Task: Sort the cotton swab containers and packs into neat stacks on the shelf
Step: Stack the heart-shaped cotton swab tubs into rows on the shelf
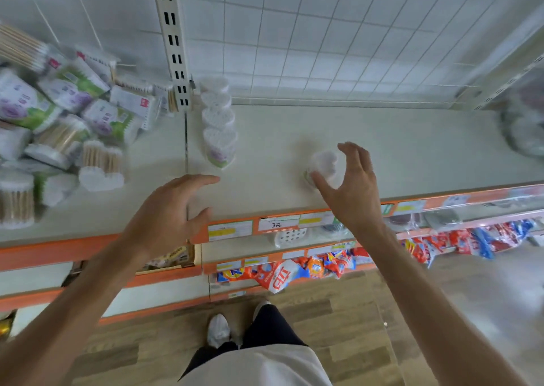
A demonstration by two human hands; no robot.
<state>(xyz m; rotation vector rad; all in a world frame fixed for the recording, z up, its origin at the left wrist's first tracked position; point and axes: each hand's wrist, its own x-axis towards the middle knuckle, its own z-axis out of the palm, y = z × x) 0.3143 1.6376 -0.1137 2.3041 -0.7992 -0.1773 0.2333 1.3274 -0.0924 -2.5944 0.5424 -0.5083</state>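
Note:
A row of heart-shaped clear cotton swab containers (219, 120) stands on the white shelf (382, 150), running from the back wall toward the front. One more heart-shaped container (323, 163) stands alone mid-shelf. My right hand (350, 185) curls around it with fingers spread, thumb near its base; contact is blurred. My left hand (167, 212) hovers open over the shelf's front edge, holding nothing. A jumbled heap of swab packs and tubs (64, 120) fills the left shelf section.
A slotted upright post (173, 41) splits the two shelf sections. A wire grid backs the right section. Orange price rails (265, 223) edge the shelves, with detergent bags (282, 270) lower down. A blurred clear bag (524, 126) sits far right. My feet stand on wood flooring.

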